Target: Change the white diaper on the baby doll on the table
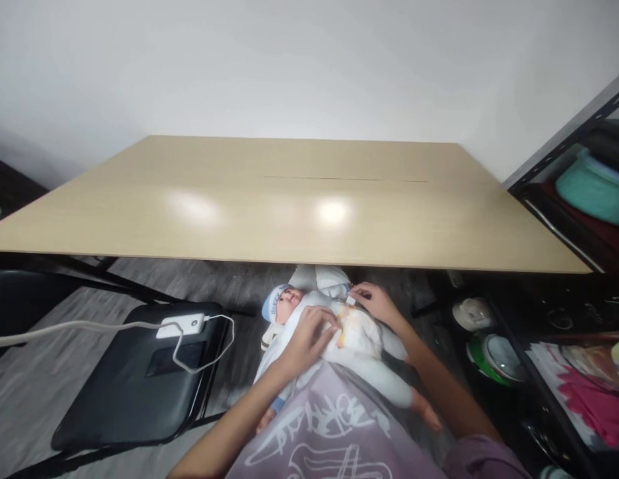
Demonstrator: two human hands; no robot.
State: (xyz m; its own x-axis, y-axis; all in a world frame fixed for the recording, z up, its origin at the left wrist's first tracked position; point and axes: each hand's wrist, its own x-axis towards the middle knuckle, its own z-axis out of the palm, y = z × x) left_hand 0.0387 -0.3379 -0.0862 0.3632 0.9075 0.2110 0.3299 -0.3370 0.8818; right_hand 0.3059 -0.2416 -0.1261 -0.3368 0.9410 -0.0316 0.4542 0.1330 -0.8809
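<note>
A baby doll (pixel 317 301) in a pale outfit and a blue-and-white cap (pixel 273 303) lies on its back across my lap. Around its hips is a white diaper (pixel 362 332) with a yellow-orange trim. My left hand (pixel 309 332) rests at the doll's belly, its fingers bent and closed at the near edge of the diaper's waist. On the far side, my right hand (pixel 374 303) pinches a small white diaper tab (pixel 350 301). The doll's bare foot (pixel 426 411) sticks out beside my right forearm.
A wooden table (pixel 289 219) stands directly ahead. On the black folding chair (pixel 130 392) at left lie a white power bank (pixel 180 325) with a cable and a dark phone (pixel 174 359). A dark shelf at right holds a teal container (pixel 596 186) and a pink cloth (pixel 596 406).
</note>
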